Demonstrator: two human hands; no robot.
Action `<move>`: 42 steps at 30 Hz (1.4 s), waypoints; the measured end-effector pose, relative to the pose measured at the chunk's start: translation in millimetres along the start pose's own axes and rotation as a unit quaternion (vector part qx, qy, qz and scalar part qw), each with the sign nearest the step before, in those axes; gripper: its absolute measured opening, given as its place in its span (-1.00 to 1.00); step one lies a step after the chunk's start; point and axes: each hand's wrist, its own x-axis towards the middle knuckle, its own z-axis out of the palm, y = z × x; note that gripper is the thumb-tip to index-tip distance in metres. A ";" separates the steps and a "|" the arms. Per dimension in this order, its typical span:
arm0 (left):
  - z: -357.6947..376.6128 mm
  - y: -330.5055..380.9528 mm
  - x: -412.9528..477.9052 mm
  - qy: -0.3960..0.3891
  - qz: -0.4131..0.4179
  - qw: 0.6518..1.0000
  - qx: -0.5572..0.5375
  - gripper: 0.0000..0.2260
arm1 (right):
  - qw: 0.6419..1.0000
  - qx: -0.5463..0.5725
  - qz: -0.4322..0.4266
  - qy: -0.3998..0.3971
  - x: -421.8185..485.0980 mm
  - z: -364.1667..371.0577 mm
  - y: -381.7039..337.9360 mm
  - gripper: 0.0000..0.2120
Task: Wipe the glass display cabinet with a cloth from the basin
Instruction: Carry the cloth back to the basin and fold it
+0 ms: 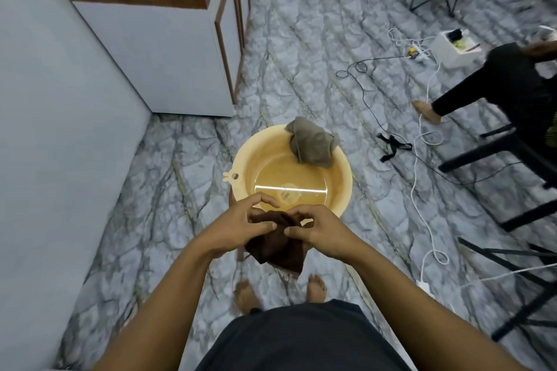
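Head view looks straight down at a person standing over a yellow basin (346, 172) on the marble-pattern floor (301, 54), and the thing that matters is where the glass display cabinet (150, 39) sits from the grip. Both hands are closed on one brown cloth (274, 250): left hand (241, 226) and right hand (319, 232) each pinch the bunched top between thumb and curled fingers, nearly touching each other, just above the basin's near rim. The rest of the cloth hangs down below the hands, so its long axis runs roughly vertical right now, top bunched, bottom loose

The cabinet stands ahead and off to the left, well apart from the basin, its wood-framed glass panel up at the top-left corner of the view. So the left hand is the nearer one, and the wipe looks like a reach forward-left and upward, not straight ahead. Guessing the cloth wants spreading flat first, since a wad like that would only smear

A second, grey cloth (312, 144) lies draped over the basin's far rim, untouched, with water (289, 178) sitting in the bottom
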 end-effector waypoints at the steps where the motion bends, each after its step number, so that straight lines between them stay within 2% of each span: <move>1: 1.1 0.4 0.7 0.001 0.004 1.000 -0.001 -0.76 | 1.000 -0.026 -0.011 -0.004 2.7 -4.4 0.2 -0.85; 5: 5.1 2.6 0.0 0.025 0.013 0.999 0.026 -0.86 | 0.999 -0.041 -0.028 -0.016 6.4 -17.2 -3.9 -0.74; 9: 4.8 4.4 0.5 0.049 -0.012 0.998 0.030 -0.53 | 0.999 0.020 -0.016 -0.034 8.7 -24.8 -6.3 -0.79; 11: 4.4 2.1 2.6 0.046 -0.035 0.996 0.072 -0.33 | 0.998 0.033 -0.020 -0.042 10.6 -29.2 -5.3 -0.80; 13: 4.4 1.2 2.9 0.037 -0.045 0.989 0.134 -0.27 | 0.997 0.036 -0.027 -0.055 10.0 -32.3 -7.1 -0.79; 14: 5.1 0.8 2.6 0.030 -0.029 0.988 0.146 -0.30 | 0.997 0.035 -0.032 -0.065 8.9 -33.7 -8.4 -0.78; 17: 8.2 2.4 0.8 0.019 0.032 0.990 0.139 -0.58 | 0.995 0.026 -0.035 -0.092 5.7 -35.7 -13.4 -0.77; 21: 10.5 5.9 0.1 0.025 0.044 0.996 0.075 -0.80 | 0.991 0.050 -0.014 -0.124 4.6 -42.4 -10.5 -0.89; 23: 12.1 8.9 -0.3 0.033 0.052 0.994 0.087 -0.88 | 0.987 0.059 0.002 -0.147 3.4 -45.3 -8.2 -0.83; 26: 17.5 14.0 1.5 0.028 0.058 0.993 0.103 -0.89 | 0.987 0.060 0.003 -0.147 0.8 -41.5 -10.6 -0.71; 29: 21.6 17.9 4.2 0.029 0.054 0.994 0.091 -0.90 | 0.994 0.011 -0.053 -0.100 3.7 -34.0 -12.3 -0.80; 32: 14.6 15.9 3.1 0.011 0.002 0.998 0.061 -0.71 | 0.995 0.032 -0.058 -0.076 6.0 -32.7 -11.5 -0.86; 35: 1.2 6.8 -1.1 -0.005 -0.044 0.995 0.088 -0.56 | 0.994 0.070 -0.036 -0.077 4.4 -38.2 -6.8 -0.87; 42: -2.1 -3.0 1.2 0.075 0.006 0.996 0.051 -0.73 | 0.995 0.095 0.006 -0.031 4.8 -41.1 13.9 -0.79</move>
